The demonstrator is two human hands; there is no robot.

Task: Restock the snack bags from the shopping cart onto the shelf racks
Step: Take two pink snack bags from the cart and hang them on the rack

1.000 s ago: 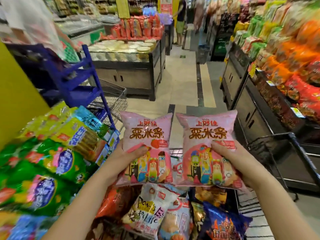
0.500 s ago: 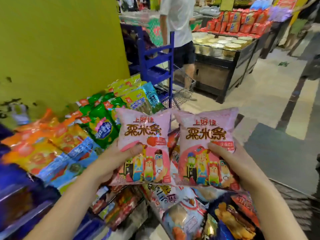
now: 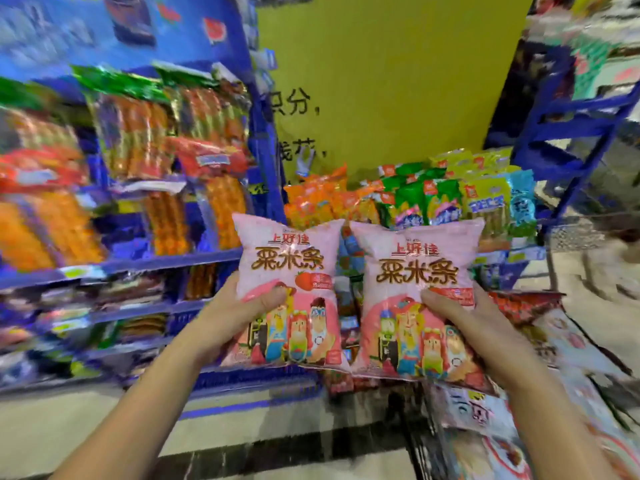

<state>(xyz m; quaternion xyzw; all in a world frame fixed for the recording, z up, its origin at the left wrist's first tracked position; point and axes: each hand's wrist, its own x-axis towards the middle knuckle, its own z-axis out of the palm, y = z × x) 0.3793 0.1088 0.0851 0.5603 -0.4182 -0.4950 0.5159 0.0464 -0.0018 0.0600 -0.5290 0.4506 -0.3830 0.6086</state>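
Closest in, bottom right, there's a heap of mixed snack bags (image 3: pixel 485 414). I'd guess that's the cart load, but it's too smeared to make out the cart itself. Either way, plenty left to put out.

Just above it, the left hand (image 3: pixel 235 317) grips one pink snack bag (image 3: pixel 287 258) near its lower left edge, thumb across the front and fingers tucked behind. The right hand (image 3: pixel 485 327) holds a second pink bag (image 3: pixel 415 268) the same way at its lower right edge. Both bags are upright and side by side, inner edges touching or near enough. They're up in the air, not on any shelf.

Behind them on the left, the blue shelf racks (image 3: pixel 156 263) look pretty full of orange and red packs. A row of green and orange bags (image 3: pixel 415 199) stands along the foot of the yellow wall (image 3: pixel 381 81). I can't spot a matching pink row or an obvious gap from here.

My read: mid-task, this pair in hand, placing not yet done.
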